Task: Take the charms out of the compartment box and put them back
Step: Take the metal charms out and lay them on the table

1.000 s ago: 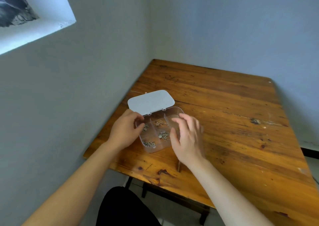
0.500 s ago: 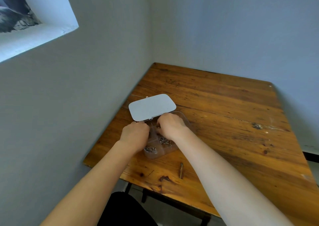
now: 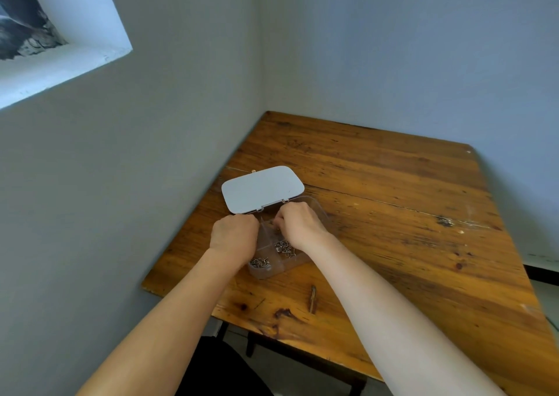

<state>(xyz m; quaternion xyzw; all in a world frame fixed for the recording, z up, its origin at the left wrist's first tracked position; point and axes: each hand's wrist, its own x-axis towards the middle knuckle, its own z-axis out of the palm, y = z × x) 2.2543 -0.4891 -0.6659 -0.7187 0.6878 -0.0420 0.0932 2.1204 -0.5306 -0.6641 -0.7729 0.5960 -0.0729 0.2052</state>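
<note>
Clear plastic compartment box (image 3: 289, 267), rectangular with rounded corners, sits on a worn brown wooden table (image 3: 393, 214) near the table's left edge, close to a grey wall (image 3: 136, 183). Its pale grey flat lid (image 3: 261, 188) is hinged at the far side and lies open, tilted back away from the person.

Contents visible: 2 clusters of small metal charms. 1 cluster of charms (image 3: 259, 262) lies in the near left compartment, just below the left hand. A 2nd cluster (image 3: 284, 248) lies in the near middle compartment, beside the right wrist. Thin clear dividers separate the compartments; the far compartments are mostly hidden by the hands.

Left hand (image 3: 234, 236): curled, knuckles up, resting at the box's left side and over its left compartments. Whether it grips the wall cannot be told.

Right hand (image 3: 298, 221): curled, fingers bent down into a far compartment near the hinge. The fingertips are hidden, so whether they pinch a charm cannot be told.

Hands close together, not touching, a divider showing between them.

Also on the table: 1 small dark sliver of wood (image 3: 312, 298) near the front edge.
</note>
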